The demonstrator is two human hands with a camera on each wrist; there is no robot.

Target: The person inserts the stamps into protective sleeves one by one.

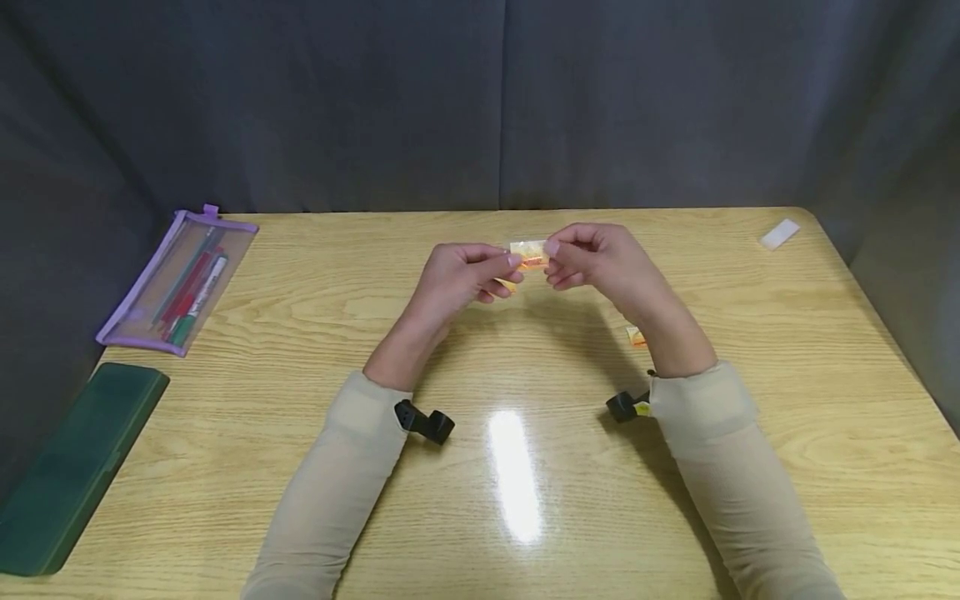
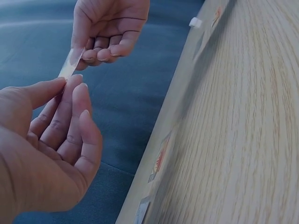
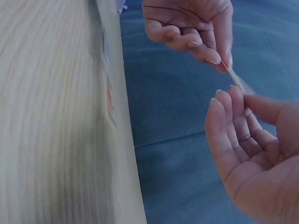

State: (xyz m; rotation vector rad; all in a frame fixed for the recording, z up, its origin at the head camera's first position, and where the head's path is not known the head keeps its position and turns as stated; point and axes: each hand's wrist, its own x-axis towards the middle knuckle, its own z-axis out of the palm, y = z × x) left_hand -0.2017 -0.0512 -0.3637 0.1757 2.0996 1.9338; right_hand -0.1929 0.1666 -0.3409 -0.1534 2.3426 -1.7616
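Observation:
Between the two hands, above the far part of the table, is a small flat strip with clear edges and yellow-orange print [image 1: 533,254]. My left hand [image 1: 467,273] pinches its left end between thumb and fingertips. My right hand [image 1: 602,257] pinches the other end the same way. In both wrist views the strip is seen nearly edge-on, stretched between the hands. On the table, partly hidden behind the left fingers, lies a similar orange-printed piece [image 1: 508,285]. Another yellow-orange piece [image 1: 636,337] lies beside my right wrist, which partly covers it.
A purple-edged mesh pouch [image 1: 142,262] with pens inside lies at the far left of the wooden table [image 1: 322,333]. Nearer on that side is a dark green case [image 1: 82,458]. A small white block [image 1: 780,234] sits near the far right corner. Dark curtains [image 1: 360,108] stand behind.

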